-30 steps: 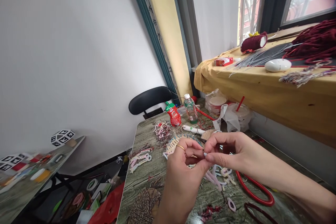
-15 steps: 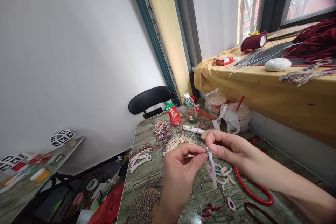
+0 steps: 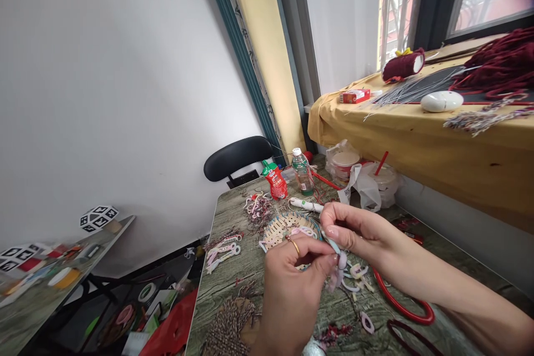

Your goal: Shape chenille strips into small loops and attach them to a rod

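Both of my hands meet over the table, pinching one soft pastel yarn strip (image 3: 342, 260) in pale blue, pink and lilac. My left hand (image 3: 294, 281), with a ring on one finger, has thumb and index finger closed on its lower part. My right hand (image 3: 359, 232) pinches the pale blue upper end. Short tails of the strip hang below the fingertips; its exact shape there is partly hidden. Behind my left hand lies a round slotted wooden disc (image 3: 275, 232) with blue thread at its edge and pastel loops on it. More pastel yarn pieces (image 3: 359, 272) lie beneath my right hand.
Further back stand a red pouch (image 3: 276, 181), a plastic bottle (image 3: 303, 172) and bagged cups (image 3: 381, 183). A white-handled tool (image 3: 306, 204) lies behind the disc. Wound brown yarn (image 3: 227, 328) is at the front left, and a red cord (image 3: 417, 314) curves at right.
My left fingers have shifted slightly right and down along the yarn strip. My right hand has moved a little left and up, and the strip now bends between them.
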### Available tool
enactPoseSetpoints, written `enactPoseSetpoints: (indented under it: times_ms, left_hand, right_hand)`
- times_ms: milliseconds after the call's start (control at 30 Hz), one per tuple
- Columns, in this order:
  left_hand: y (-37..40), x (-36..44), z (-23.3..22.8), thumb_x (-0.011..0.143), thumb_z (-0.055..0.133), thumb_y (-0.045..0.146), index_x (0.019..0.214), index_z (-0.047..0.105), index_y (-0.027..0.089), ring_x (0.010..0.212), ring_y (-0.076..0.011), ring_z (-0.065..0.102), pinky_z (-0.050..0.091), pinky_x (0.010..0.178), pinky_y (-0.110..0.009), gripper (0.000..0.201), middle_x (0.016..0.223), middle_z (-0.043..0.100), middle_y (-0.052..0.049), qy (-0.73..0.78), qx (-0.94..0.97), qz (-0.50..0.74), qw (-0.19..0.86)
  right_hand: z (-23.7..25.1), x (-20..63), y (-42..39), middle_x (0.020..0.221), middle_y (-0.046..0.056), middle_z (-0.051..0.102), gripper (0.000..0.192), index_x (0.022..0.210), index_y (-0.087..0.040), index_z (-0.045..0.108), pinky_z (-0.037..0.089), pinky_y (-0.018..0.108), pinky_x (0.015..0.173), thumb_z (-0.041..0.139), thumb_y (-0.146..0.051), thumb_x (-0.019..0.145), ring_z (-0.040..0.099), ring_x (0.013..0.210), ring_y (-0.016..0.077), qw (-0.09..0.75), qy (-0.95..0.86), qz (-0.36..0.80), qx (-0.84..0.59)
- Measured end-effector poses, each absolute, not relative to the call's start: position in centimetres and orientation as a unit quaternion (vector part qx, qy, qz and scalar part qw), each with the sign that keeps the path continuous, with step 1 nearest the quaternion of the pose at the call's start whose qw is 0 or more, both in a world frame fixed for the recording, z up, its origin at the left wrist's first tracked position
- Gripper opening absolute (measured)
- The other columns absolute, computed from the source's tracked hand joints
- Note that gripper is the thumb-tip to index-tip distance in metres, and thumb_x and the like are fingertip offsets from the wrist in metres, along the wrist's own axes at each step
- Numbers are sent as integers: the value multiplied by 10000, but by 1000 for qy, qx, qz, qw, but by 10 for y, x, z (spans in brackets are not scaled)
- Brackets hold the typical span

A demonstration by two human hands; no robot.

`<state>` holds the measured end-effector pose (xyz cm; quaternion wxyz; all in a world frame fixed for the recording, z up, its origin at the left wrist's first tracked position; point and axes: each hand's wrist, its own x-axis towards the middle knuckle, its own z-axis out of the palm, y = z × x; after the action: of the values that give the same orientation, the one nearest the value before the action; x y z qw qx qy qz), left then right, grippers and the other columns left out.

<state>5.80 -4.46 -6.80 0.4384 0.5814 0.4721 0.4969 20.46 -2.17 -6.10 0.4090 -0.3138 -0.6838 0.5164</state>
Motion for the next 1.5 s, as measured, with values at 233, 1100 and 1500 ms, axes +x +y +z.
enactPoseSetpoints:
  times_ms: [233,1100,1500]
  left_hand:
    - [-43,56,-71,717,665,166,673,642,172,613,-96,546,443,587,-197,50,661,634,15,461,555,521,456]
    - [-40,54,-76,742,685,216,755,666,151,661,-86,537,437,627,-196,69,726,630,-4,411,505,539,534]
    - [-42,56,-69,697,721,180,721,661,173,645,-70,532,451,621,-171,66,689,598,25,373,486,555,562]
  right_hand:
    - [-65,210,-17,707,-36,444,226,886,-199,530,334,209,563,448,-408,911,404,636,102,436,-652,530,-322]
    - [-68,213,-30,564,-40,448,200,740,-173,627,279,211,446,607,-368,777,361,497,86,411,-626,540,-384]
    - [-65,211,-32,590,-31,478,283,723,-168,617,290,211,456,600,-445,781,383,508,86,405,-616,561,-376]
